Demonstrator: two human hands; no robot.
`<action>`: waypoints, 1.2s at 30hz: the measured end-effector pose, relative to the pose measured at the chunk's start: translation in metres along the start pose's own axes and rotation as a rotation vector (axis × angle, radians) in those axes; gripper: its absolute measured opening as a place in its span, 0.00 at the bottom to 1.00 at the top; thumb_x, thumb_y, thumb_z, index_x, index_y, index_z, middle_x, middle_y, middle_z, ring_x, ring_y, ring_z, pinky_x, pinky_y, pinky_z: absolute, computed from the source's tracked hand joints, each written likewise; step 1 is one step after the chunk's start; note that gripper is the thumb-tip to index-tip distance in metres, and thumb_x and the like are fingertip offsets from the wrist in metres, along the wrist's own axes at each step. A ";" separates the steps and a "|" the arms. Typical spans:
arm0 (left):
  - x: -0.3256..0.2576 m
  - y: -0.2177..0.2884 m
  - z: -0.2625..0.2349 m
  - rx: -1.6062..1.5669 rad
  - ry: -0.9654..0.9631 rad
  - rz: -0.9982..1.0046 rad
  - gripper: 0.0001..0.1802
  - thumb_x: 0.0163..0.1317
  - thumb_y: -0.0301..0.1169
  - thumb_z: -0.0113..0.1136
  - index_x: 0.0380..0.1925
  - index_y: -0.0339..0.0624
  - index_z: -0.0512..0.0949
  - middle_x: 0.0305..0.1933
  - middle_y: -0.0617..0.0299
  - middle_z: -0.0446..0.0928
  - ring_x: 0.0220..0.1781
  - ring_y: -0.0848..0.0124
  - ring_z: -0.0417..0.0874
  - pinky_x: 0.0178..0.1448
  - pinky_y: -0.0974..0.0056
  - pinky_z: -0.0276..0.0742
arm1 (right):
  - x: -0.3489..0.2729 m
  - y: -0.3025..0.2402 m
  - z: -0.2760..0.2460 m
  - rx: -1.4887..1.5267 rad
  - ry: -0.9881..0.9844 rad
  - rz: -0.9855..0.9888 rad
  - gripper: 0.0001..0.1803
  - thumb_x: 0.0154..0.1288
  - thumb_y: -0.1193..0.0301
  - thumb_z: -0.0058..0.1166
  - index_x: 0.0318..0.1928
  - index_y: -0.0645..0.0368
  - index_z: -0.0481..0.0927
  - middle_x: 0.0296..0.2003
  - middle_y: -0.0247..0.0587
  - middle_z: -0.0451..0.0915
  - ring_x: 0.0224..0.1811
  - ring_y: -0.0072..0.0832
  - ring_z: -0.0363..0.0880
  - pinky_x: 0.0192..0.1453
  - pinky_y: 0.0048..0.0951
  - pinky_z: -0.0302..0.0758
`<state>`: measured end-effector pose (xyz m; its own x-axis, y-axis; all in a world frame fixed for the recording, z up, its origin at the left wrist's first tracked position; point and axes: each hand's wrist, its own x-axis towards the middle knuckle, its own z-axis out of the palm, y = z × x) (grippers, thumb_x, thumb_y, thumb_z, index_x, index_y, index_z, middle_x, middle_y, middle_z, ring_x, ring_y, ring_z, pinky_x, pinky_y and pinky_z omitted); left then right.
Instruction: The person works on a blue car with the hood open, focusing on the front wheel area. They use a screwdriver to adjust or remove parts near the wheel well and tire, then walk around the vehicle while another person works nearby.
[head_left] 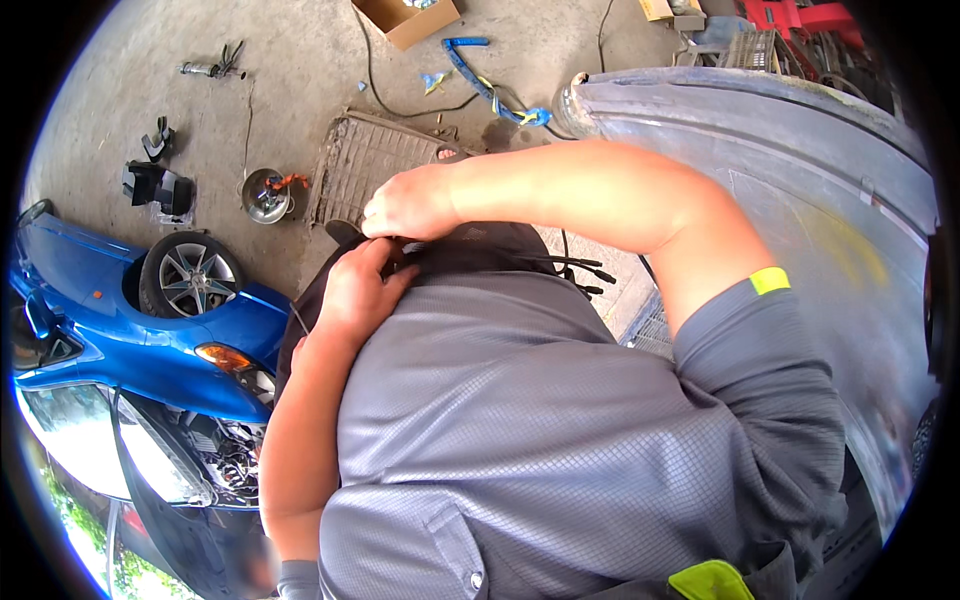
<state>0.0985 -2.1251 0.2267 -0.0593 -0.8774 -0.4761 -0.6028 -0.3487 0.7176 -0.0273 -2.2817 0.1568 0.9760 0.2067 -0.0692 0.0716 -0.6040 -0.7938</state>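
Note:
Both of my hands meet at my waist, in front of the dark trousers (490, 245) and just past the hem of my grey shirt (520, 370). My right hand (415, 203) reaches across my body with its fingers curled in and its fingertips partly hidden. Just below it, my left hand (358, 290) has its thumb and fingers bent together against the dark cloth. Whatever they pinch between them is too small or too covered to make out. Several thin black cable ends (585, 272) stick out beside my right hip.
A blue car (110, 290) with its engine bay exposed stands at the left. A grey, sanded vehicle panel (800, 170) fills the right. On the concrete lie a floor grate (340, 170), a metal bowl (266, 205), black plastic parts (155, 187), cables and a cardboard box (405, 22).

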 end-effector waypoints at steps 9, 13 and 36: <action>0.013 0.024 -0.005 0.236 -0.158 0.282 0.17 0.54 0.34 0.67 0.45 0.49 0.80 0.38 0.57 0.77 0.43 0.56 0.82 0.47 0.55 0.78 | -0.096 -0.037 -0.033 0.385 -0.257 0.508 0.24 0.52 0.61 0.65 0.46 0.63 0.76 0.40 0.53 0.82 0.45 0.48 0.81 0.49 0.45 0.76; 0.023 0.020 -0.003 0.253 -0.261 0.421 0.08 0.53 0.31 0.61 0.35 0.46 0.82 0.37 0.58 0.76 0.43 0.57 0.80 0.49 0.57 0.77 | -0.111 -0.055 -0.037 0.408 -0.316 0.627 0.27 0.55 0.61 0.67 0.49 0.64 0.75 0.42 0.55 0.82 0.47 0.50 0.81 0.51 0.44 0.77; -0.002 0.010 -0.010 0.087 -0.302 0.484 0.04 0.49 0.27 0.63 0.27 0.43 0.81 0.60 0.58 0.77 0.52 0.56 0.77 0.56 0.59 0.75 | -0.114 -0.069 0.022 -0.091 0.292 0.650 0.09 0.47 0.69 0.57 0.23 0.60 0.72 0.22 0.47 0.78 0.26 0.50 0.78 0.31 0.47 0.76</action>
<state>0.1009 -2.1304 0.2398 -0.5618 -0.7925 -0.2373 -0.5128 0.1085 0.8516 -0.1484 -2.2472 0.2061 0.8413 -0.4232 -0.3364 -0.5384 -0.5992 -0.5925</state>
